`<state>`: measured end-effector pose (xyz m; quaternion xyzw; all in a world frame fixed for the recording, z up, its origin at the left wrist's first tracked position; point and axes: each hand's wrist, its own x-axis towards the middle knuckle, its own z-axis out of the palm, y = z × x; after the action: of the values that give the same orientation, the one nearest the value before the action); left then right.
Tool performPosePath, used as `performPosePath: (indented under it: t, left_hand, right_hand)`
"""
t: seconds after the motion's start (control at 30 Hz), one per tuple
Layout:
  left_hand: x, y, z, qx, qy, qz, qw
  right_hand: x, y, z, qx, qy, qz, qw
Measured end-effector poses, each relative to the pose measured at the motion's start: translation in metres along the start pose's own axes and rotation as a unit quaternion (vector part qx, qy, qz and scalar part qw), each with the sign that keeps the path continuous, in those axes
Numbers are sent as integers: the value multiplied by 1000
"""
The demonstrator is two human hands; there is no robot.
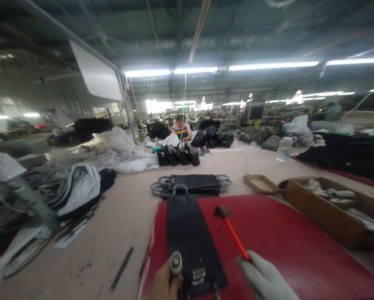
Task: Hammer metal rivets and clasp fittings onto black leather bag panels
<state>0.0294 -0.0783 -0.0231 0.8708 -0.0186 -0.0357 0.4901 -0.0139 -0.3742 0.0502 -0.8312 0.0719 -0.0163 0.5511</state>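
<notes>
My bare left hand (165, 281) is closed around an upright, pale-wrapped tool (176, 261) with a round metal top, perhaps a punch; its lower end is hidden. It is over the near end of a black bag panel (189, 233), beside a gold-coloured metal fitting (198, 275). The panel lies flat with a handle at each end. My right hand (263, 273), in a pale glove, grips the orange handle of a hammer (235, 237). The hammer head is over the red mat (268, 221), right of the panel.
Beyond the mat lies a stack of black panels (194, 182) with handles. A cardboard box (321, 216) of rolled pieces stands right, near a shallow tray (261, 184) and a bottle (284, 149). Black bags (177, 156) stand ahead, before a seated person (181, 128). Plastic wrap (121, 152) is heaped left.
</notes>
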Motion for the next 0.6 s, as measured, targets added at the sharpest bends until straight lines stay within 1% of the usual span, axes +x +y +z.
performPosePath:
  t: [0.03, 0.07, 0.1, 0.13, 0.2, 0.27, 0.33, 0.37, 0.43, 0.5, 0.53, 0.57, 0.6]
  left_hand:
    - [-2, 0, 1, -8, -9, 23, 1000]
    - [-4, -1, 1, -12, -10, 45, 999]
    - [-4, -1, 2, -11, -9, 55, 998]
    - [-4, -2, 2, -9, -9, 61, 998]
    - [-2, -4, 2, -7, -6, 64, 998]
    - [-1, -6, 2, -9, -5, 71, 997]
    - [-1, -7, 2, -15, -7, 81, 997]
    - [-1, -7, 2, -17, -6, 84, 996]
    - [-2, -7, 1, -18, -6, 84, 996]
    - [-3, -7, 1, -22, -8, 79, 997]
    - [-3, -6, 0, -25, -10, 77, 997]
    - [-3, -5, 0, -28, -11, 78, 996]
    - [-3, -4, 0, -29, -12, 81, 996]
  right_hand:
    - [-7, -21, 1, 32, -46, 14, 998]
    - [-12, -39, 2, 44, -82, -7, 996]
    - [-14, -54, 2, 23, -102, -47, 993]
    - [-16, -64, 3, -17, -102, -79, 992]
    - [-16, -74, 4, -122, -91, -133, 979]
    - [-15, -76, 6, -226, -98, -162, 956]
    - [-16, -80, 6, -295, -117, -183, 930]
    - [-17, -86, 6, -308, -118, -198, 923]
    - [-19, -100, 6, -284, -91, -234, 925]
    - [-23, -110, 8, -206, -35, -275, 938]
    - [-25, -111, 10, -167, -4, -294, 941]
    - [-26, -109, 13, -148, 13, -308, 940]
    - [-26, -104, 15, -154, 16, -319, 935]
